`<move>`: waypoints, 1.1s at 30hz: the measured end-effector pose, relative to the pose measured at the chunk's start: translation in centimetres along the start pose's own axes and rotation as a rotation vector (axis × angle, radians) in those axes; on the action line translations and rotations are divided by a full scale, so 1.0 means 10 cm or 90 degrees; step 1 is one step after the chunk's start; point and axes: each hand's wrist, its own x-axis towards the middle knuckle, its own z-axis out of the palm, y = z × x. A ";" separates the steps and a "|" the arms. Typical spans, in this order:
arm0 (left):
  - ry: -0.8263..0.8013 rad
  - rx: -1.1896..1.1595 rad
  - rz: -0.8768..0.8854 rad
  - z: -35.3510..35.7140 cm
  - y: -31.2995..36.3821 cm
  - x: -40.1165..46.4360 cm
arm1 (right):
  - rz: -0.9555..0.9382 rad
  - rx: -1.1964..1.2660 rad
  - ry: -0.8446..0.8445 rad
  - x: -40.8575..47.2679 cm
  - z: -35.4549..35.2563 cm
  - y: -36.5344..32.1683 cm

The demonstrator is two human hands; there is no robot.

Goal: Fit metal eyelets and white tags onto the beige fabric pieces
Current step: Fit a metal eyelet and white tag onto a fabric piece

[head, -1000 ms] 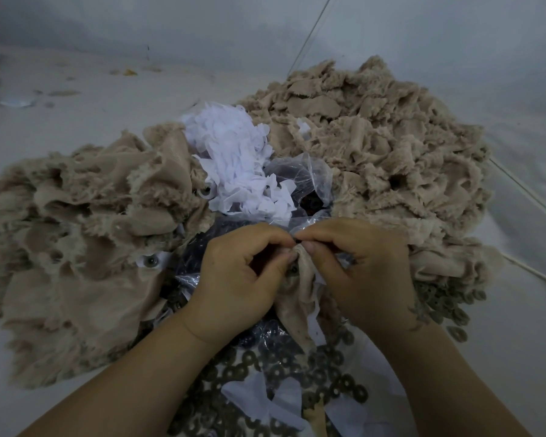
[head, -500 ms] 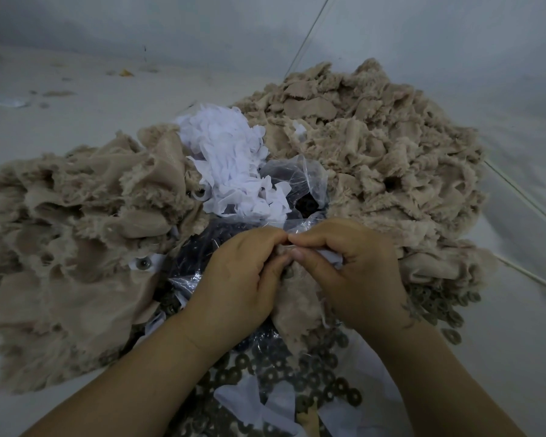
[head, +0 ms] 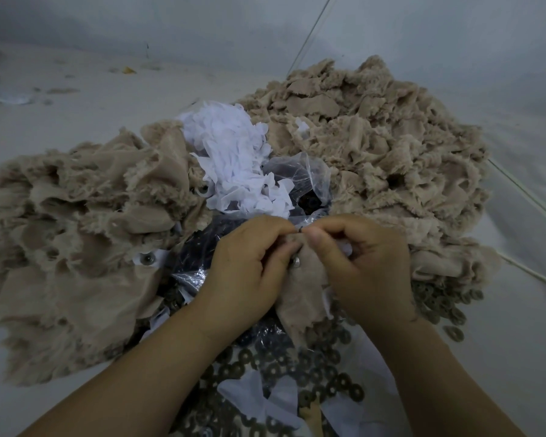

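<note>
A broad, pale, cloth-like surface (head: 76, 127) carries two shaggy heaps of frayed beige fabric: one on the right (head: 375, 152), one on the left (head: 70, 247). Between them lies a crumpled mound of thin white tags (head: 234, 165) beside a crinkly clear plastic bag (head: 300, 178) of dark parts. Flat, ring-shaped metal eyelets (head: 312, 373) spread out below the wrists. The left hand (head: 246, 272) and right hand (head: 366, 266) meet fingertip to fingertip, both pinching the top edge of one limp beige fabric piece (head: 300, 298) that hangs between them. Compared with a second ago, the hands have kept their clenched grip and sit a little closer.
</note>
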 end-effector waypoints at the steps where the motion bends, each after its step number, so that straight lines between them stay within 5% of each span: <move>1: 0.010 -0.031 -0.031 0.00 0.00 0.02 | 0.027 0.004 0.032 0.00 0.00 -0.02; 5: 0.053 -0.100 -0.096 -0.01 -0.03 0.04 | 0.167 -0.044 0.090 0.02 -0.09 0.03; 11: 0.064 -0.149 -0.149 0.00 -0.03 0.02 | 0.420 0.304 -0.162 0.02 -0.13 -0.03; 19: 0.100 -0.145 -0.175 0.05 -0.03 0.02 | 0.583 0.446 -0.154 0.02 -0.08 -0.04; 26: 0.174 -0.142 -0.215 0.08 -0.07 0.02 | 0.522 0.439 -0.227 0.01 -0.14 -0.03; 33: 0.126 -0.111 -0.180 0.05 0.01 0.04 | 0.417 0.278 -0.128 -0.06 -0.03 -0.03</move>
